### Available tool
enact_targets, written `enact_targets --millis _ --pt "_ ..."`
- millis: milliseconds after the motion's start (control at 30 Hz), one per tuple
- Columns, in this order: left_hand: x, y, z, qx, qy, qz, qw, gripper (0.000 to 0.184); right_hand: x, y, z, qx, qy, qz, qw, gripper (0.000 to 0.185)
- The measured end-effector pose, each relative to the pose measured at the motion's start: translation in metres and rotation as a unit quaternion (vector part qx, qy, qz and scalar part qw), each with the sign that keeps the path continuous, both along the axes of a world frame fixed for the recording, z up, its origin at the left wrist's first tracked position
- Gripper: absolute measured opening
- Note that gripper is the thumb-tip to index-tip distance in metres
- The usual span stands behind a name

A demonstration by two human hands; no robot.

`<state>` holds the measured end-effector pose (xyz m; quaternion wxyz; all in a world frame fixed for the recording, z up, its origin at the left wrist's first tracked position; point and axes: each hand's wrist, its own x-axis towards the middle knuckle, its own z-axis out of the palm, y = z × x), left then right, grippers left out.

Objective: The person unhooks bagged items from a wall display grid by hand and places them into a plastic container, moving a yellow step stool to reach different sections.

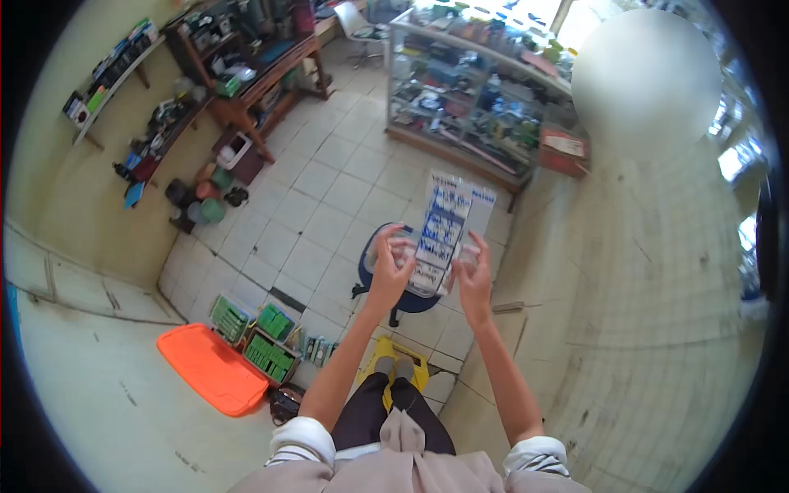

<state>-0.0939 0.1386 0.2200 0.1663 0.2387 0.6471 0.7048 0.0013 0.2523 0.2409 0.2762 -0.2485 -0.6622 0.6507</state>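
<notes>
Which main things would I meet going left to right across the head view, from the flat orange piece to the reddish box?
Flat orange piece → left hand → clear packet → right hand → reddish box.

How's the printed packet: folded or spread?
Spread: the packet shows one long face with blue print, no fold visible, between the left hand and right hand.

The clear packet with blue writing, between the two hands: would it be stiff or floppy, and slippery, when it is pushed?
The packet is probably fairly stiff, because its long edges look straight. Its shiny, clear plastic could make it somewhat slippery. It may be light for its size, since it looks flat, though its thickness is hard to judge.
</notes>
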Motion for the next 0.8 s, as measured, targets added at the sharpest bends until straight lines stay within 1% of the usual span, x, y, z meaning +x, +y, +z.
enact_targets --millis 33,100,133,200,233,300,333,367,433,500,567,633,700,767,800 --pt "-0.001 -0.003 -0.029 -0.013 -0.002 0.012 1.000 0.047 -0.004 0.002 -0.037 -0.013 -0.002 0.012 1.000 0.047" --pt "-0.004 -0.012 -0.097 -0.097 0.002 -0.018 0.995 0.039 -0.008 0.001 -0.116 -0.078 -0.093 0.023 0.992 0.045" --pt "-0.003 -0.015 -0.129 -0.109 -0.005 -0.016 0.994 0.039 -0.009 -0.002 -0.158 -0.090 -0.100 0.027 0.991 0.045" --pt "0.002 -0.015 -0.192 -0.198 -0.051 -0.011 0.979 0.036 -0.007 -0.003 -0.237 -0.018 -0.172 0.007 0.985 0.046" --pt "0.002 -0.014 -0.225 -0.207 -0.063 -0.012 0.976 0.036 -0.006 -0.003 -0.275 -0.027 -0.184 0.009 0.983 0.046" --pt "0.000 -0.011 -0.281 -0.228 -0.017 -0.028 0.973 0.039 -0.008 0.000 -0.339 0.043 -0.196 -0.003 0.980 0.048" --pt "-0.003 -0.007 -0.303 -0.242 0.000 -0.026 0.970 0.041 -0.013 0.004 -0.356 0.066 -0.227 0.001 0.972 0.049" --pt "-0.006 -0.003 -0.329 -0.248 -0.010 -0.032 0.968 0.041 -0.019 0.009 -0.373 0.059 -0.238 0.000 0.970 0.049" --pt "-0.018 0.011 -0.378 -0.254 0.074 0.000 0.964 0.042 -0.037 0.023 -0.411 0.045 -0.234 -0.002 0.971 0.049" --pt "-0.033 0.022 -0.415 -0.259 0.075 -0.003 0.963 0.044 -0.054 0.034 -0.451 0.063 -0.240 -0.002 0.969 0.049" --pt "-0.045 0.030 -0.447 -0.266 0.075 -0.003 0.961 0.045 -0.065 0.042 -0.484 0.079 -0.246 0.002 0.966 0.049" --pt "-0.054 0.037 -0.473 -0.277 0.091 -0.015 0.957 0.048 -0.071 0.047 -0.509 0.041 -0.242 -0.010 0.969 0.050" --pt "-0.057 0.039 -0.493 -0.277 0.073 -0.030 0.958 0.050 -0.070 0.050 -0.528 0.039 -0.242 -0.009 0.969 0.051" --pt "-0.058 0.042 -0.496 -0.262 0.081 -0.053 0.960 0.050 -0.068 0.054 -0.531 0.103 -0.239 -0.014 0.965 0.052" --pt "-0.057 0.043 -0.494 -0.260 0.005 -0.074 0.963 0.049 -0.066 0.053 -0.529 0.198 -0.274 -0.023 0.941 0.053"
